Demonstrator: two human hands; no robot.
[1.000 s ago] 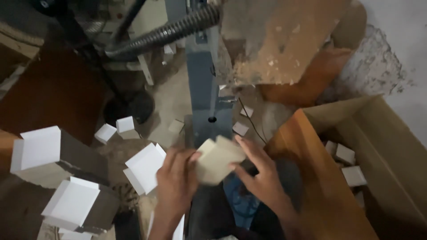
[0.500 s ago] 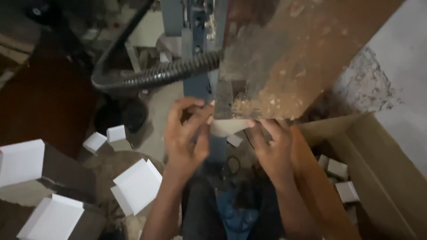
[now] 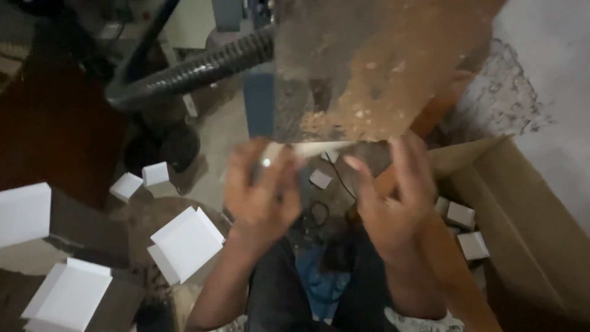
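Both hands are raised under a rusty metal plate [image 3: 375, 67], the left hand [image 3: 261, 197] grasping a pale card piece [image 3: 313, 149] at the plate's edge, the right hand [image 3: 390, 200] released beside it, with white boxes [image 3: 184, 243] on the floor and a cardboard carton [image 3: 522, 203] nearby.

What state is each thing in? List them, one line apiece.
Left hand: raised, fingers on the pale card piece.
Right hand: raised, fingers spread, grip unclear.
Pale card piece: pushed under the rusty plate.
Cardboard box: open, small pieces inside.
White trays: open, lying on the floor.
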